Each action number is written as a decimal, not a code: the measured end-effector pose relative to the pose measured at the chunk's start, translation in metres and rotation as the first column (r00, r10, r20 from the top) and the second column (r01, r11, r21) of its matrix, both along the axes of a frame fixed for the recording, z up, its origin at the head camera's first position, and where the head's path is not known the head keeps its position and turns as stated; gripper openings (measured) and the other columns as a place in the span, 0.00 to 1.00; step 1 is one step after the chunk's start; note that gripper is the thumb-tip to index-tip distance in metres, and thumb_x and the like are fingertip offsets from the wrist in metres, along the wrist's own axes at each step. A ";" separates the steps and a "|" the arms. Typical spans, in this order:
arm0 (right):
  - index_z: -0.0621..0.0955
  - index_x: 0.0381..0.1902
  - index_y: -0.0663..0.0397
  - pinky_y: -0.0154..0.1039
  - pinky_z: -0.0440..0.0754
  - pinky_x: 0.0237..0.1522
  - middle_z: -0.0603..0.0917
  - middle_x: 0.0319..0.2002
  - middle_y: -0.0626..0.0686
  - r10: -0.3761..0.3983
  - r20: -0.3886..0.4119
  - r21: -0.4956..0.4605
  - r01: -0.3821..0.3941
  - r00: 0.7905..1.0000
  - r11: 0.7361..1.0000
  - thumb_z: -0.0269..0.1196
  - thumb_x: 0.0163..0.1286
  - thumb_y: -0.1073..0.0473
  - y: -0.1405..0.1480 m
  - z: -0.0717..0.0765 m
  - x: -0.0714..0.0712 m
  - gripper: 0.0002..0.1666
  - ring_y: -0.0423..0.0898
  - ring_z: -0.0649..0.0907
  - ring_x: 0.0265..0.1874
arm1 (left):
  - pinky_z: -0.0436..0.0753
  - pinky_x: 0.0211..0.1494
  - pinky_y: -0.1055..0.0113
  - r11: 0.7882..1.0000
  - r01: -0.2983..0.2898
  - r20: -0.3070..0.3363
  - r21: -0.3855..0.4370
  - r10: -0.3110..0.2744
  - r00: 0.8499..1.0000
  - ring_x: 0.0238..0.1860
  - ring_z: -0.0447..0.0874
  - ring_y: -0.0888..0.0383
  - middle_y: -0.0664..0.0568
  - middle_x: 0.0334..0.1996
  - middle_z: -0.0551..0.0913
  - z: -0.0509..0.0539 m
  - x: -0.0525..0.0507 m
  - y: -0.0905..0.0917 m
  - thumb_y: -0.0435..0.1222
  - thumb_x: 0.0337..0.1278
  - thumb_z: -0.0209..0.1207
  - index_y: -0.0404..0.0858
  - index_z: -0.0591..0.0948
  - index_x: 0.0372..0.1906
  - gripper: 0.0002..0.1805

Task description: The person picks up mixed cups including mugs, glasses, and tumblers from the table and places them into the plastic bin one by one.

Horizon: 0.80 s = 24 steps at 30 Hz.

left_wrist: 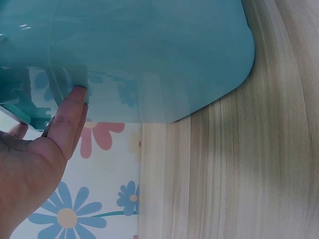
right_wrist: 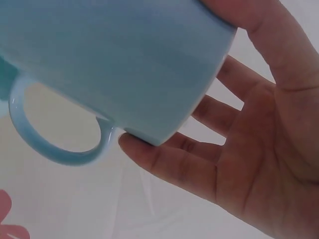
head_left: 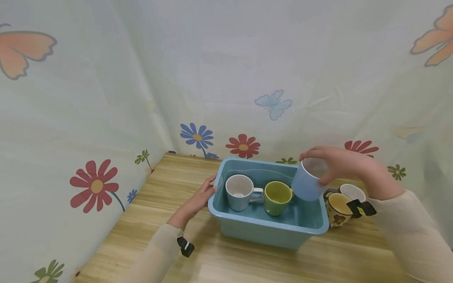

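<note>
- step, apparently placing or lifting: right hand [head_left: 334,163] holds blue mug [head_left: 306,184] by its lip, tilted, at right end of bin [head_left: 258,232].
- left hand [head_left: 197,199]: straight fingers against bin's left side.
- next move likely calls for edge clearance.

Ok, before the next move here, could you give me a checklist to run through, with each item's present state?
1. Right hand grips the light blue mug near its rim: ok.
2. Left hand touches the bin at its left end: ok.
3. Grey mug and green mug upright inside the bin: ok.
4. Light blue mug's base clear of the bin's floor and wall: cannot tell; no view shows the gap.
5. Light blue mug upright: not ok, it tilts in the head view.
6. Table free of mugs beside the bin's right end: not ok, a patterned mug and a white mug are there.
</note>
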State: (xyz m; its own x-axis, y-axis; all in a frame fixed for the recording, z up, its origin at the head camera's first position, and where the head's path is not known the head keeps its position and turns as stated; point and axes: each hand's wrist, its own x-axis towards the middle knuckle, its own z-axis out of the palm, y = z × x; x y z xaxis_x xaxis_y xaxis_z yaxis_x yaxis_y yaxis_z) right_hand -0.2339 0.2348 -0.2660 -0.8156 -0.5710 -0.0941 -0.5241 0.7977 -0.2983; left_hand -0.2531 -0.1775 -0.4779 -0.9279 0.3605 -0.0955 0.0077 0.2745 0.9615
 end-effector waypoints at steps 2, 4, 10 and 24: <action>0.78 0.68 0.47 0.64 0.83 0.56 0.78 0.68 0.59 0.009 0.004 -0.003 -0.009 1.000 1.000 0.79 0.51 0.57 -0.007 0.000 -0.001 0.44 0.64 0.78 0.64 | 0.82 0.63 0.47 1.000 -0.002 -0.003 0.005 0.002 1.000 0.67 0.76 0.38 0.30 0.75 0.63 0.000 0.000 0.000 0.47 0.80 0.39 0.44 0.45 0.83 0.35; 0.78 0.68 0.47 0.63 0.83 0.55 0.78 0.68 0.59 0.030 0.011 -0.008 -0.030 0.999 1.000 0.80 0.50 0.55 -0.015 -0.001 -0.004 0.45 0.63 0.78 0.64 | 0.82 0.63 0.46 1.000 -0.008 -0.004 0.009 0.008 1.000 0.67 0.76 0.38 0.30 0.75 0.64 0.001 0.000 -0.001 0.47 0.80 0.40 0.45 0.46 0.83 0.35; 0.77 0.69 0.48 0.62 0.85 0.53 0.79 0.67 0.59 0.094 0.048 -0.020 -0.093 0.994 0.995 0.81 0.48 0.54 -0.036 -0.008 -0.011 0.48 0.63 0.78 0.63 | 0.81 0.64 0.43 1.000 -0.007 -0.002 -0.010 0.006 1.000 0.68 0.75 0.36 0.30 0.76 0.62 0.000 0.001 -0.003 0.47 0.81 0.39 0.46 0.45 0.83 0.34; 0.78 0.67 0.44 0.62 0.82 0.59 0.79 0.67 0.56 0.197 0.061 0.037 -0.199 0.979 0.979 0.80 0.51 0.52 -0.073 -0.029 -0.021 0.44 0.60 0.78 0.64 | 0.80 0.66 0.42 1.000 0.019 -0.006 -0.004 -0.019 1.000 0.69 0.74 0.35 0.29 0.76 0.61 0.000 0.000 -0.002 0.47 0.81 0.39 0.45 0.45 0.83 0.35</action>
State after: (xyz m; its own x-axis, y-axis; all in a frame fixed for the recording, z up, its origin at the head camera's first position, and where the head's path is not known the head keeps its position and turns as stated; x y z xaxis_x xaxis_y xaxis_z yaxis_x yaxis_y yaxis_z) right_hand -0.2548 0.1620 -0.2945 -0.6795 -0.7149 -0.1645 -0.6561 0.6926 -0.2996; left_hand -0.2529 -0.1795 -0.4782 -0.9216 0.3775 -0.0909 0.0190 0.2778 0.9604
